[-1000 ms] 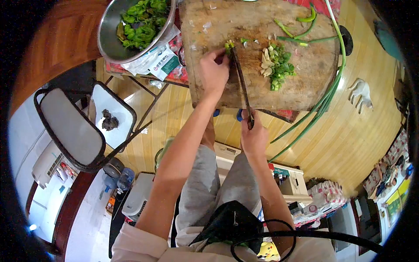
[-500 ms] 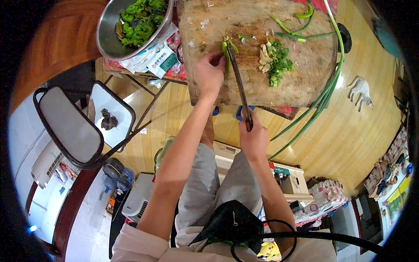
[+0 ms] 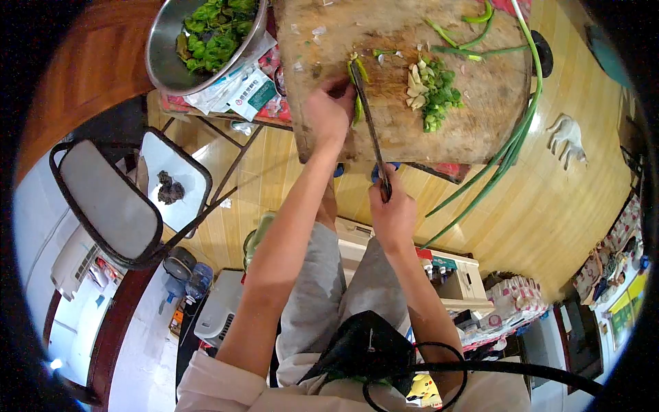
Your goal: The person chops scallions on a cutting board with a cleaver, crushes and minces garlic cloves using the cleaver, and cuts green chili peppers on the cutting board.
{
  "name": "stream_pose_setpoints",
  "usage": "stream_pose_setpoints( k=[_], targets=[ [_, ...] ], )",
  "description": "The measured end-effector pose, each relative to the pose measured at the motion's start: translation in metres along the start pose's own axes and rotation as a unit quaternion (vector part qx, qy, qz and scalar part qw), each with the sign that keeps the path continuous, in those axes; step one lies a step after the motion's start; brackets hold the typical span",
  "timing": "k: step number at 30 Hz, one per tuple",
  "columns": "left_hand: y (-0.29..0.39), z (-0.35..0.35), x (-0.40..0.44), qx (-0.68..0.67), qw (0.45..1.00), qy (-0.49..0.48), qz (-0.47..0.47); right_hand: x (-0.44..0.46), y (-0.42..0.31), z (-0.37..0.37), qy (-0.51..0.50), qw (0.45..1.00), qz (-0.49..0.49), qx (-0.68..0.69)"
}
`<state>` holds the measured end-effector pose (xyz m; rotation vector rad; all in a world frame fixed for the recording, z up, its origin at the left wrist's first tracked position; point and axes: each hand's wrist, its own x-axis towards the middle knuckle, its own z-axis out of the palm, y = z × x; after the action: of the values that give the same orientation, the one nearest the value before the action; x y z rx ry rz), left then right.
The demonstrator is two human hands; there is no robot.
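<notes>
My right hand (image 3: pixel 393 221) is closed around the handle of a kitchen knife (image 3: pixel 371 123), whose blade is seen nearly edge-on and points away from me. The blade's far end lies over a slit green pepper (image 3: pixel 358 112) on the wooden cutting board (image 3: pixel 405 147). Slightly blurred, my left hand (image 3: pixel 328 115) has its fingers curled in against the pepper's left side, and its fingertips are partly hidden. To the right of the blade sit sliced garlic (image 3: pixel 416 88) and a pile of chopped scallion (image 3: pixel 439 96).
A steel bowl of green leaves (image 3: pixel 156 51) stands left of the board, beside a white-and-green packet (image 3: pixel 252 94). Long scallions (image 3: pixel 504 156) hang over the board's right edge, near several green peppers (image 3: pixel 478 18). A cat (image 3: pixel 567 139) lies on the floor, and a folding chair (image 3: pixel 110 196) stands at left.
The knife and my right hand have shifted slightly left and toward the pepper. My left hand has moved a little left, its curled fingers still beside the pepper.
</notes>
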<state>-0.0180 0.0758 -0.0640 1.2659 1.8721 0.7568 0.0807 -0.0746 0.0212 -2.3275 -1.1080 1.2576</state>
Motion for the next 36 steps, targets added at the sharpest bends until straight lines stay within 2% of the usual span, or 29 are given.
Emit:
stream_pose_setpoints(
  k=[7,10,17,19,21,26,29,31,33,35,36],
  targets=[
    [0.005,-0.001,-0.002,-0.037,0.999,0.007,-0.027,0.006,-0.012,0.008,0.000,1.000,0.010,0.009],
    [0.001,0.002,-0.001,-0.052,0.998,0.019,0.004,0.008,-0.012,0.011,0.002,1.000,0.008,0.003],
    [-0.002,0.001,0.000,-0.021,0.999,0.006,-0.033,0.012,-0.016,0.013,-0.010,1.000,0.020,0.000],
    [-0.003,0.001,0.001,-0.019,0.999,0.001,-0.033,0.014,-0.008,0.018,0.009,1.000,-0.012,-0.024],
    [-0.003,0.002,0.002,-0.037,0.999,0.001,-0.039,0.016,-0.012,0.018,0.001,1.000,-0.004,-0.026],
    [0.007,-0.002,0.001,-0.015,1.000,0.006,-0.011,0.025,-0.010,0.020,0.005,0.999,-0.011,-0.035],
    [0.010,-0.002,0.000,-0.007,1.000,0.010,-0.013,0.043,-0.016,0.023,-0.033,0.998,0.007,-0.052],
    [0.005,-0.004,0.002,-0.012,1.000,0.012,-0.016,0.050,-0.023,0.025,0.010,0.998,-0.057,0.001],
    [0.000,-0.001,0.004,0.036,0.999,0.002,0.041,0.052,-0.027,0.024,0.008,0.999,-0.043,0.000],
    [-0.002,0.001,0.004,0.005,1.000,-0.001,0.024,0.058,-0.029,0.025,0.008,0.999,-0.033,-0.003],
    [-0.004,0.002,0.003,-0.025,1.000,-0.005,0.005,0.060,-0.028,0.028,0.034,0.998,-0.062,-0.004]
  ],
)
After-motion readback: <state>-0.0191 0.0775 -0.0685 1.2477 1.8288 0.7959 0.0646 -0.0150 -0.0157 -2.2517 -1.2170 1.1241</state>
